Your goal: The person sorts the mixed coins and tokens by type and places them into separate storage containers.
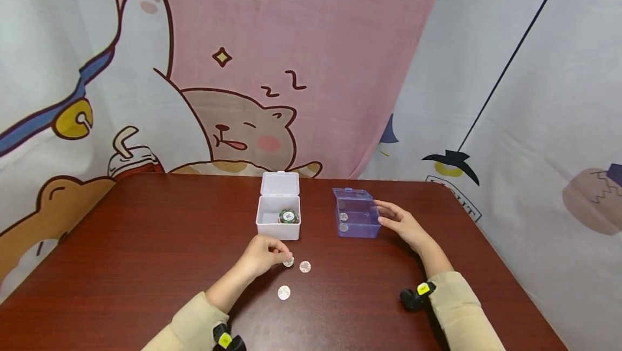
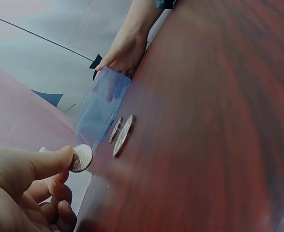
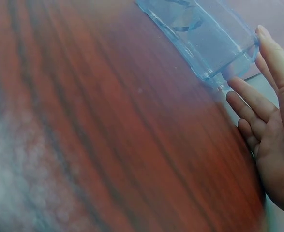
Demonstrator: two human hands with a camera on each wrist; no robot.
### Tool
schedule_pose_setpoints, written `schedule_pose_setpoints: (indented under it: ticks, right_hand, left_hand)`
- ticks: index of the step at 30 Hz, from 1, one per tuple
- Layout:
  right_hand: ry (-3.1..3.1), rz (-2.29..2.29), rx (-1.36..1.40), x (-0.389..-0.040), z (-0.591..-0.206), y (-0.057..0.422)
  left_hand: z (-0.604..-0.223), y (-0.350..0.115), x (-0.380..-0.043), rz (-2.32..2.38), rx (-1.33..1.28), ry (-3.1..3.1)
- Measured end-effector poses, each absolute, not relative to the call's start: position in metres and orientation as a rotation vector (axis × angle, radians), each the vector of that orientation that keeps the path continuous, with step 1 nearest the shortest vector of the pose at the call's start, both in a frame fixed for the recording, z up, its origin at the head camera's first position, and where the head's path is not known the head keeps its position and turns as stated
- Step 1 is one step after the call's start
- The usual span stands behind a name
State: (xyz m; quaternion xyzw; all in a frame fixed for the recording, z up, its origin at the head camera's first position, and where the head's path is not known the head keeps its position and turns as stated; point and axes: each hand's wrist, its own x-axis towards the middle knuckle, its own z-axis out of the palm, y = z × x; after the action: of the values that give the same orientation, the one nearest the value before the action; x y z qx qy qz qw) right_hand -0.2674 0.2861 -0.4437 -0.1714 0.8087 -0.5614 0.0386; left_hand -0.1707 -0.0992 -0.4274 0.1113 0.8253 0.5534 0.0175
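My left hand (image 1: 264, 256) pinches a silver coin (image 2: 82, 158) between thumb and finger, just in front of the white box (image 1: 278, 231). Two more coins lie flat on the table: one coin (image 1: 304, 267) to the right of that hand, another coin (image 1: 284, 292) nearer me. At the right side of a see-through blue box (image 1: 358, 229), my right hand (image 1: 402, 225) rests with its thumb at a corner and its fingers loosely extended. Inside the blue box, coins (image 1: 343, 216) show through the wall at the left. Both boxes have their lids up.
Green-edged poker chips (image 1: 289, 216) sit in the right part of the white box. The dark red-brown table (image 1: 160, 254) ends at a printed cartoon curtain (image 1: 335, 70) behind the boxes. Another curtain side (image 1: 549, 124) hangs along the right.
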Motion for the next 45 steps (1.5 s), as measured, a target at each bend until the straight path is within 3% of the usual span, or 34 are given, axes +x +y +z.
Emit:
schedule_pose_setpoints:
  ticks: [28, 38, 45]
  right_hand:
    - [2.481, -1.717, -0.521, -0.268, -0.444, 0.288]
    - [2.499, -1.695, -0.521, -0.268, -0.443, 0.287]
    - [2.497, -1.691, -0.525, -0.269, -0.444, 0.288]
  left_hand:
    - [-0.399, -0.048, -0.16, 1.871, 0.445, 2.53]
    - [-0.39, -0.017, -0.166, 2.004, 0.2, 2.357]
    - [-0.389, 0.001, -0.181, 2.137, 0.182, 2.399]
